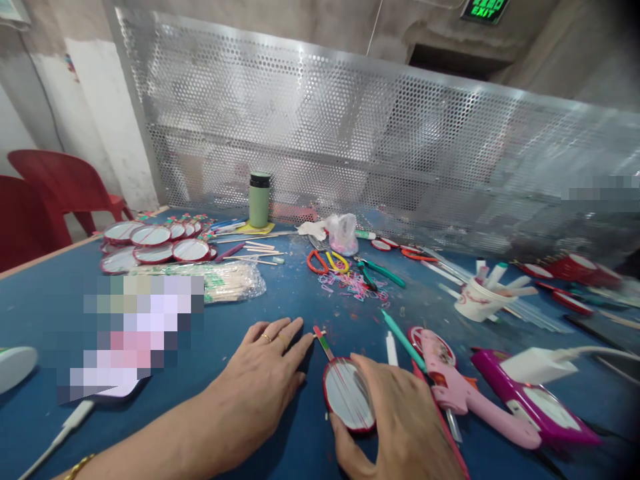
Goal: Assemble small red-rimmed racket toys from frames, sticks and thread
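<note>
My right hand (400, 420) grips a small round stringed instrument model (350, 393) by its rim, thumb at the near edge and fingers on the far side. The model has a pale face, a red rim, several reddish strings and a thin red and green neck pointing away. My left hand (265, 373) lies palm down beside it, fingers stretched out. Its index fingertip is close to the small pegs on the neck; whether it touches them I cannot tell. Right of my right hand lie a pink glue gun (460, 393) and a teal pen (403, 337).
Several similar round models (153, 235) are stacked at back left, behind a bag of sticks (230, 280). Green-handled pliers (383, 272), colourful clips (350, 285) and a paper cup of pens (477, 300) lie farther back. A perforated metal screen (310, 120) borders the table.
</note>
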